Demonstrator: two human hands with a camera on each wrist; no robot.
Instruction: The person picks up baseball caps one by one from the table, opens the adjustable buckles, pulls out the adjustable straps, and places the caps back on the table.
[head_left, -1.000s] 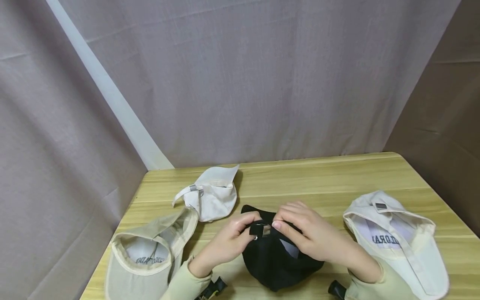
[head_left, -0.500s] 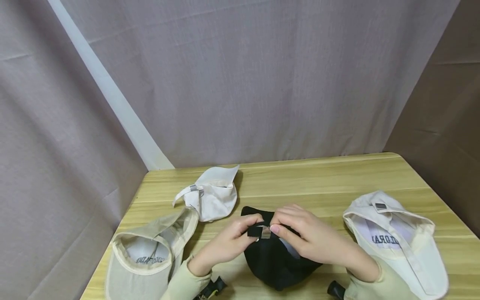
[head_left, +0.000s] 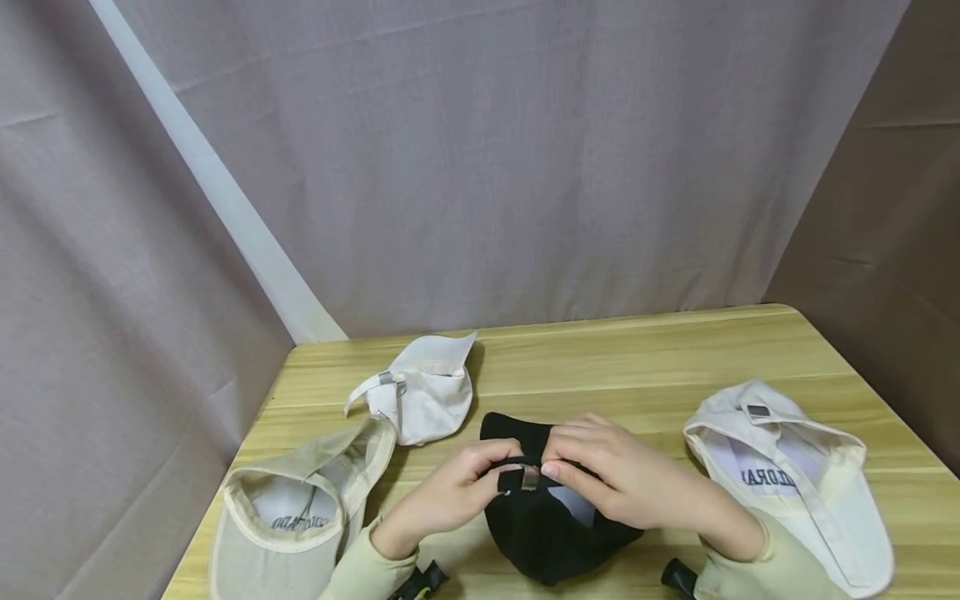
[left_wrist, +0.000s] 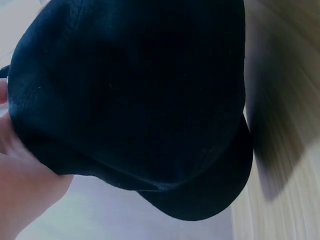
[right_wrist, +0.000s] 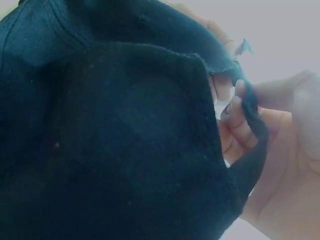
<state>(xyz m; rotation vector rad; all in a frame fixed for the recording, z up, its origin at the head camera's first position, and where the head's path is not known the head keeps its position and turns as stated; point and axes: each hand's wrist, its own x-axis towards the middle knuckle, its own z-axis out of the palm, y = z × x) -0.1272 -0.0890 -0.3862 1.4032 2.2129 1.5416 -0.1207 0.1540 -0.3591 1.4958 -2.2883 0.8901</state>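
A black baseball cap (head_left: 555, 537) is held between both hands near the table's front, its back strap and metal buckle (head_left: 530, 477) facing up. My left hand (head_left: 450, 487) pinches the cap's back edge and strap end, left of the buckle. Just right of the buckle, the thumb and curled fingers of my right hand (head_left: 622, 475) pinch the strap. Through the back opening in the right wrist view, fingertips show behind the strap (right_wrist: 255, 125). The left wrist view is mostly filled by the cap's crown (left_wrist: 130, 95), with the brim (left_wrist: 205, 195) below it.
A beige cap (head_left: 273, 567) lies at the left, its inside showing. Behind it sits a small white cap (head_left: 435, 400). Another white cap (head_left: 832, 517) lies at the right with its strap across the opening. Curtains (head_left: 525, 167) hang behind the wooden table (head_left: 637, 350).
The buckle has shifted slightly down toward the person and its tilt has changed between the fingertips. Both hands keep hold of the black cap; the other caps stay put.
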